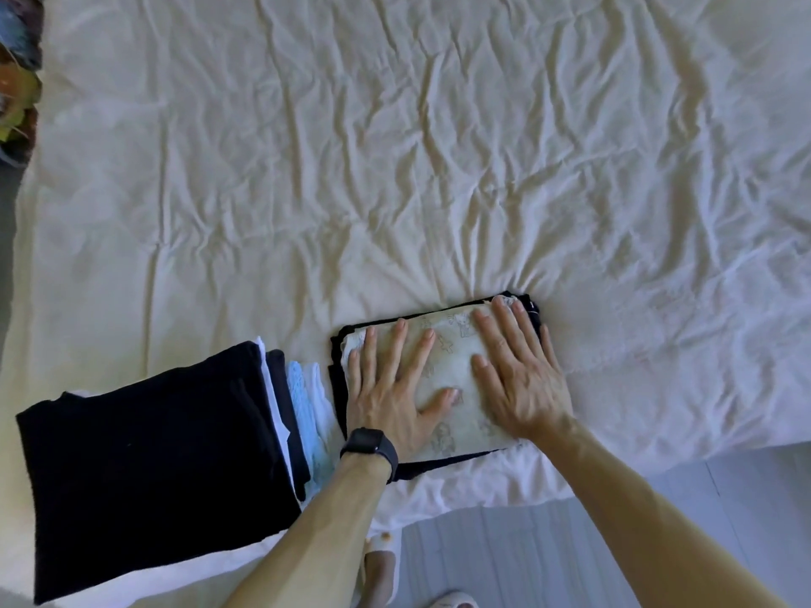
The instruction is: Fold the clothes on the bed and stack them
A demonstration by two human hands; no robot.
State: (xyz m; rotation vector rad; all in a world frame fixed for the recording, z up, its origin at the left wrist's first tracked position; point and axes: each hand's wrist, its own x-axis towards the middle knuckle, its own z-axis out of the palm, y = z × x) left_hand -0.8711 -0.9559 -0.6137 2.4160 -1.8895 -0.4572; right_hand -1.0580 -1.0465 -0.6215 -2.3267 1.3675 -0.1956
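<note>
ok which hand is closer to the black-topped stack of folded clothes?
Left. The left hand presses flat on the printed garment at its stack-side half, just beside the stack; the right hand presses the far half.

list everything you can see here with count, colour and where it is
bed sheet: one, white, creased, fills most of view
printed garment: one, cream, folded, near bed edge
black garment: one, black, under the printed garment
clothes stack: one, black top, white and blue layers, left
colourful object: one, top left corner, unclear
floor: grey, bottom right
watch: one, black, left wrist
left hand: flat on printed garment
right hand: flat on printed garment
</note>
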